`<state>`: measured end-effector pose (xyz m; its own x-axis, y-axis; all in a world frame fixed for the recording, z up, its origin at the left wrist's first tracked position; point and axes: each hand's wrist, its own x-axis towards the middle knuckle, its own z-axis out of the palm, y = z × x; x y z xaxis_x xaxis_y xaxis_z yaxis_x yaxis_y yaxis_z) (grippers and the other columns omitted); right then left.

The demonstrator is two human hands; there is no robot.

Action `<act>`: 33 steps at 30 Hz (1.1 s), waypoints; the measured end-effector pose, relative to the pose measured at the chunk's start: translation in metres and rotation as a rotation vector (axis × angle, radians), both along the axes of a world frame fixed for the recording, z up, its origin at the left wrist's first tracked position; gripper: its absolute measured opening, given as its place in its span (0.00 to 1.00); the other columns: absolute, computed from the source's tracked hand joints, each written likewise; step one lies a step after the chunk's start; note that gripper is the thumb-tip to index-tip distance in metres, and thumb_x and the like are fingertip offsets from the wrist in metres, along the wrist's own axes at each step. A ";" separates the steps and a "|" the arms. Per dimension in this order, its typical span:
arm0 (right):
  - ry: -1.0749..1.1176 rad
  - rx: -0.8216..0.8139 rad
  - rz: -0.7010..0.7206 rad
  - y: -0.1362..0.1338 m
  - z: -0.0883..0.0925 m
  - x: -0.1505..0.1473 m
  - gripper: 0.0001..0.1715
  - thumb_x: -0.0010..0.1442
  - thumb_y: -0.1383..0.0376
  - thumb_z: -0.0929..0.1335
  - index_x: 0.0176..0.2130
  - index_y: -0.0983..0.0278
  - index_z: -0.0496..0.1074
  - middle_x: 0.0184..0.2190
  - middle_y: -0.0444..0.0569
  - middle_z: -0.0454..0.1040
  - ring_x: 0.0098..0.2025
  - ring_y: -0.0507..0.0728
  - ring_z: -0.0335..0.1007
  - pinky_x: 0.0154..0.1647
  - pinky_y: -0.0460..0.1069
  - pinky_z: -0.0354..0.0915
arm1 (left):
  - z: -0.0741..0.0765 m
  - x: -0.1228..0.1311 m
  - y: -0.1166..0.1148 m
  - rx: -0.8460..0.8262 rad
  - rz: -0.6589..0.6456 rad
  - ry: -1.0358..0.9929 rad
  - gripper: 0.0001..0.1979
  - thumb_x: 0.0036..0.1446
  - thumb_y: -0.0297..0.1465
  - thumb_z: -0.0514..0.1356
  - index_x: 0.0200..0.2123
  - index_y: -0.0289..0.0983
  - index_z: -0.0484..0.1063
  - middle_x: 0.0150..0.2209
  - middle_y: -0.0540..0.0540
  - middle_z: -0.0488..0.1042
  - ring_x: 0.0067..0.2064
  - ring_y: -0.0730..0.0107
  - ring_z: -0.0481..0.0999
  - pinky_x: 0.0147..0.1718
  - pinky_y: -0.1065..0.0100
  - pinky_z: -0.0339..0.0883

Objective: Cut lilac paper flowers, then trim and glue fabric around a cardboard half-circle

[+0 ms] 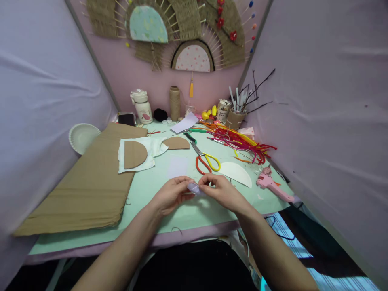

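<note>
Over the front middle of the table, my left hand (175,195) and my right hand (220,190) are close together. Between their fingertips is a small piece of lilac paper (193,187), which looks folded or rolled. Both hands pinch it, the left from one side and the right at its upper right edge. A thin pale strand seems to run along its top, too small to name. Just beyond the fingers lies a flat lilac paper sheet (178,165). Scissors (206,158) with one red and one yellow handle lie behind the right hand, beside a white half-circle (236,173).
Left are a large cardboard sheet (81,182), a cardboard half-circle (135,154) on pale cloth, and a white paper plate (83,137). Right lie a pink glue gun (273,186) and red pipe cleaners (242,141). A bottle (142,109) and twine spool (175,103) stand behind.
</note>
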<state>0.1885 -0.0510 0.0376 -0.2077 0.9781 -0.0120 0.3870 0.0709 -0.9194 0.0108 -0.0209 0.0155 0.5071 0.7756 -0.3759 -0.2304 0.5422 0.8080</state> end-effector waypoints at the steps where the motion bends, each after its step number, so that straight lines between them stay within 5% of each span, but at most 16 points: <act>1: -0.001 -0.009 0.005 0.000 0.000 -0.001 0.06 0.53 0.67 0.65 0.28 0.65 0.72 0.27 0.44 0.71 0.31 0.53 0.65 0.33 0.46 0.60 | -0.001 -0.001 0.001 -0.019 -0.016 0.007 0.07 0.46 0.31 0.68 0.27 0.33 0.75 0.29 0.49 0.73 0.31 0.76 0.71 0.33 0.72 0.67; 13: 0.012 -0.047 0.024 0.000 -0.002 -0.002 0.06 0.52 0.66 0.66 0.29 0.66 0.73 0.26 0.44 0.72 0.29 0.52 0.64 0.30 0.45 0.58 | -0.006 -0.008 0.009 -0.065 -0.152 0.050 0.10 0.38 0.28 0.72 0.26 0.32 0.77 0.26 0.49 0.74 0.29 0.78 0.72 0.34 0.74 0.67; 23: -0.017 0.016 -0.025 0.002 -0.006 -0.005 0.07 0.53 0.65 0.65 0.28 0.65 0.72 0.26 0.44 0.72 0.30 0.53 0.65 0.33 0.46 0.60 | -0.002 -0.005 0.008 -0.010 -0.080 0.061 0.13 0.39 0.34 0.72 0.27 0.32 0.77 0.27 0.47 0.75 0.30 0.76 0.72 0.34 0.72 0.66; 27: -0.018 0.038 -0.086 0.004 -0.009 -0.005 0.07 0.53 0.67 0.64 0.26 0.65 0.71 0.25 0.43 0.71 0.29 0.52 0.65 0.32 0.46 0.60 | -0.001 -0.005 0.003 0.071 -0.026 0.014 0.17 0.49 0.42 0.65 0.34 0.33 0.77 0.34 0.43 0.76 0.35 0.70 0.73 0.40 0.67 0.67; 33: -0.016 0.067 -0.137 0.005 -0.013 -0.006 0.05 0.51 0.67 0.65 0.27 0.65 0.70 0.26 0.44 0.72 0.30 0.53 0.66 0.34 0.46 0.61 | -0.003 0.004 -0.007 0.297 -0.008 0.133 0.13 0.46 0.33 0.67 0.36 0.36 0.73 0.34 0.47 0.74 0.36 0.71 0.71 0.38 0.68 0.64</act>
<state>0.1821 -0.0460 0.0244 -0.0729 0.9960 0.0516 0.4119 0.0771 -0.9079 0.0150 -0.0277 0.0126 0.4756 0.8573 -0.1970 -0.1089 0.2796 0.9539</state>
